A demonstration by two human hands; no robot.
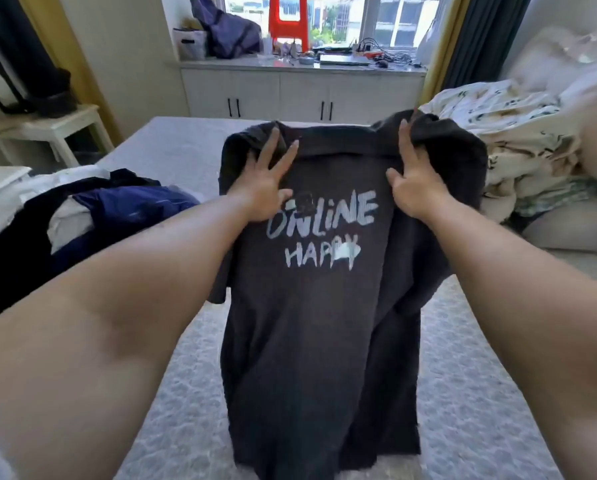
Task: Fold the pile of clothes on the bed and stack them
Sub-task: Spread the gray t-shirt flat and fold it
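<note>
At the far left, a pile of clothes (92,216) in dark blue, black and white is heaped on the bed (470,393). Just right of it, the left hand (266,188) is raised, its fingers spread, with a fold of the dark shirt (325,323) pinched at the shoulder. The shirt is held up between both hands, its printed back turned to the camera and its hem hanging down to the bed. The right hand (413,185) is clamped on the other shoulder, cloth bunched above its fingers. At the far right, a crumpled patterned duvet (519,140) is seen.
</note>
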